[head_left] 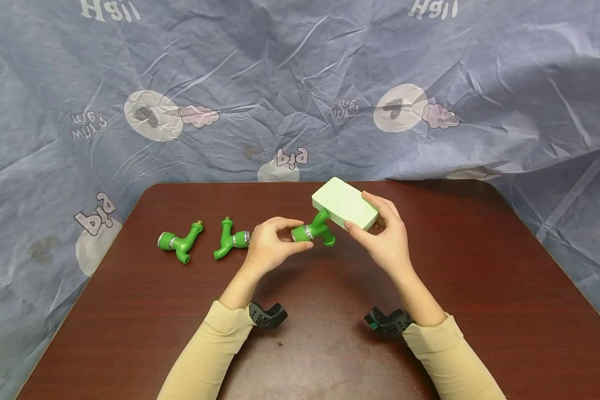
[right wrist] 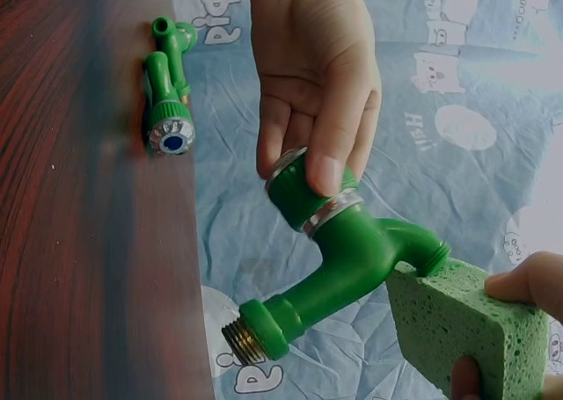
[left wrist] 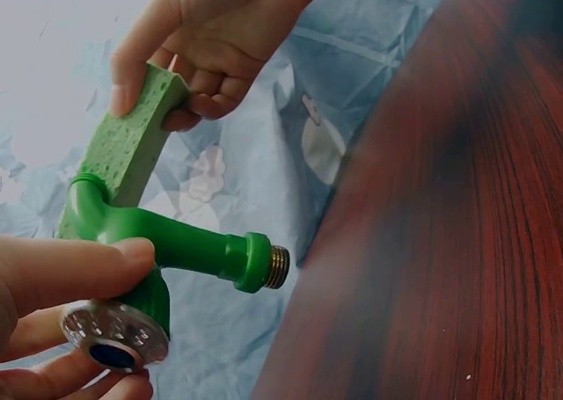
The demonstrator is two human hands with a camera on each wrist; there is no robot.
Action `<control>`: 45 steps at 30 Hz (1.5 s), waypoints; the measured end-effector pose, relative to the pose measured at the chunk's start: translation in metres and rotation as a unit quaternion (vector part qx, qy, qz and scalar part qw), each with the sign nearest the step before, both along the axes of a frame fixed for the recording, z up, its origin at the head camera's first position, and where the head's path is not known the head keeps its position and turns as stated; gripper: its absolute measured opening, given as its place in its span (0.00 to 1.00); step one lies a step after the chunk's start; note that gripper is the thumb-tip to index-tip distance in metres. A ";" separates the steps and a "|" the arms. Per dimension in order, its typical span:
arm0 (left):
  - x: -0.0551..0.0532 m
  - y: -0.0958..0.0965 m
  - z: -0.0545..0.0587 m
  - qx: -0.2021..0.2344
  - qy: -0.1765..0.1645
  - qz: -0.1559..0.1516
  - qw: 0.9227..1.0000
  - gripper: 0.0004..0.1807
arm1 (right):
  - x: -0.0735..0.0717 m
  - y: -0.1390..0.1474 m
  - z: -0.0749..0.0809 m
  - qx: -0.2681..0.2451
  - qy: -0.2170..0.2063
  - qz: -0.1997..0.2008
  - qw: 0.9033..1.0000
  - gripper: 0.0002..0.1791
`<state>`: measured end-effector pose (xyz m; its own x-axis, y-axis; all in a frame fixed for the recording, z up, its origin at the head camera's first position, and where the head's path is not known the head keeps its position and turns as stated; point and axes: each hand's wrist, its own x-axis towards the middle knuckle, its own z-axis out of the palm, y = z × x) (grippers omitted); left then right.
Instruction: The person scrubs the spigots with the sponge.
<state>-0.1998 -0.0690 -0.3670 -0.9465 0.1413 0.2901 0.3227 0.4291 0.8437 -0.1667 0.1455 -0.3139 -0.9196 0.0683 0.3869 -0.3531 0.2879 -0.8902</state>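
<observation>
My left hand (head_left: 272,244) pinches a green faucet (right wrist: 343,259) by its ribbed knob, holding it above the table. The faucet's threaded brass end (left wrist: 279,267) points away from the fingers, and its spout meets the face of a light green sponge (right wrist: 466,325). Between thumb and fingers, my right hand (head_left: 387,233) grips that sponge by its right end. In the head view the sponge (head_left: 345,203) is tilted just beyond the faucet (head_left: 316,229). Part of the knob is hidden behind the left fingers.
Two more green faucets lie on the dark red table (head_left: 330,344) left of my hands: one faucet (head_left: 180,243) farther left, the other faucet (head_left: 228,239) close to the left hand. A wrinkled blue-grey printed cloth (head_left: 290,72) hangs behind the table's far edge.
</observation>
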 end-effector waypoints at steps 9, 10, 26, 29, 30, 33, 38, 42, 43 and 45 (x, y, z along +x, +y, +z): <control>-0.001 0.001 -0.002 -0.013 0.008 -0.015 1.000 0.23 | -0.002 -0.001 -0.003 -0.007 0.007 0.026 1.000 0.33; -0.001 0.001 -0.002 -0.010 0.010 -0.014 1.000 0.23 | -0.001 0.000 -0.002 -0.008 0.007 0.025 1.000 0.33; -0.002 0.006 -0.005 0.144 0.031 0.050 0.988 0.22 | -0.016 0.006 -0.023 -0.064 0.001 0.064 0.996 0.34; -0.001 0.008 -0.005 0.152 0.044 0.052 0.986 0.22 | -0.013 0.002 -0.023 -0.066 0.005 0.086 0.994 0.35; -0.001 0.008 -0.005 0.153 0.048 0.054 0.986 0.22 | -0.012 0.000 -0.021 -0.066 0.006 0.091 0.994 0.35; -0.001 0.009 -0.004 0.158 0.055 0.055 0.984 0.22 | -0.005 -0.004 -0.013 -0.055 0.015 0.085 0.995 0.35; 0.000 0.009 -0.003 0.175 0.057 0.037 0.982 0.22 | 0.003 -0.005 0.000 -0.002 0.024 0.023 0.999 0.34; 0.000 0.009 -0.002 0.190 0.058 0.030 0.980 0.21 | 0.001 0.000 0.002 0.023 0.025 -0.019 0.999 0.35; 0.000 0.009 -0.002 0.191 0.057 0.032 0.979 0.21 | 0.000 0.002 0.002 0.024 0.029 -0.028 0.999 0.34; -0.001 0.009 -0.003 0.191 0.051 0.037 0.979 0.21 | -0.003 0.005 0.001 0.018 0.041 -0.043 0.998 0.34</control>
